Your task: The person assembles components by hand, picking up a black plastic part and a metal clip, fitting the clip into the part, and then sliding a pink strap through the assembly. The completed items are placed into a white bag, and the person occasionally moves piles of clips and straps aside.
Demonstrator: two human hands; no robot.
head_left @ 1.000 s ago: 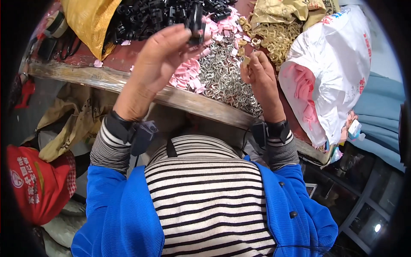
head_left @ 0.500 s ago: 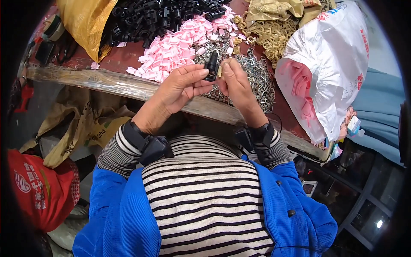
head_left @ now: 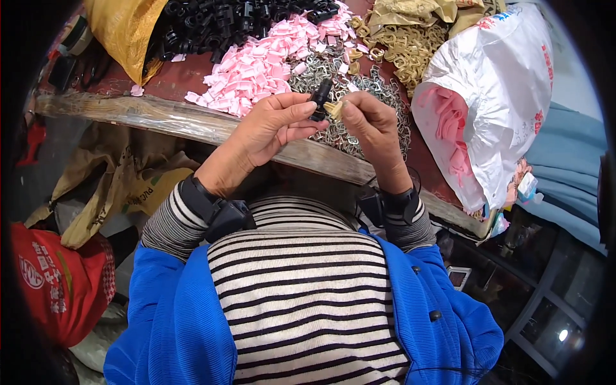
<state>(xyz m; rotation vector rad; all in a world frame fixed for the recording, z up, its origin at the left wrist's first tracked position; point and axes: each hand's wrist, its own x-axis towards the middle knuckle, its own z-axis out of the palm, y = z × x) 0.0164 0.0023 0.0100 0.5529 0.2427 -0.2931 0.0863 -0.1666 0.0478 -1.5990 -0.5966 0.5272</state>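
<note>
Between the thumb and fingers of my left hand (head_left: 277, 123) is a black plastic buckle part (head_left: 321, 97), narrow end pointing away from me. My right hand (head_left: 373, 125) pinches a small tan plastic piece (head_left: 333, 110) against the side of the black part. Whether the two pieces are joined I cannot tell. Both hands are above the near edge of the table. Just beyond them spread a heap of small pink plastic pieces (head_left: 249, 76) and a pile of bent silver metal wire pieces (head_left: 380, 86).
Black plastic parts (head_left: 221, 29) are heaped at the back, with tan plastic pieces (head_left: 410, 51) to their right. A yellow woven sack (head_left: 125, 35) stands far left. At right lies a white sack (head_left: 497, 83) with pink pieces inside. The table's wooden edge (head_left: 160, 115) runs below my hands.
My right hand has moved slightly right and turned, so the tan piece now shows more clearly beside the black part. The black part has tilted a little to the right.
</note>
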